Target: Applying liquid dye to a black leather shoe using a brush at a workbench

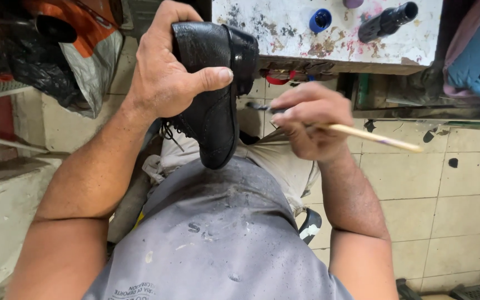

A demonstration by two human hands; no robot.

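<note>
stained bench (284, 33) ahead, above lap | glossy black shoe (212, 105) with laces, toe down on lap, heel up | left hand (165, 75) clamped around heel | right hand (306, 119) pinching thin wooden brush (362, 135), tip just beside shoe

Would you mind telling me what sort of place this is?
Probably a shoe-repair workshop: the left hand holds a black shoe, the right hand a small brush, beside a stained workbench with bottles.
</note>
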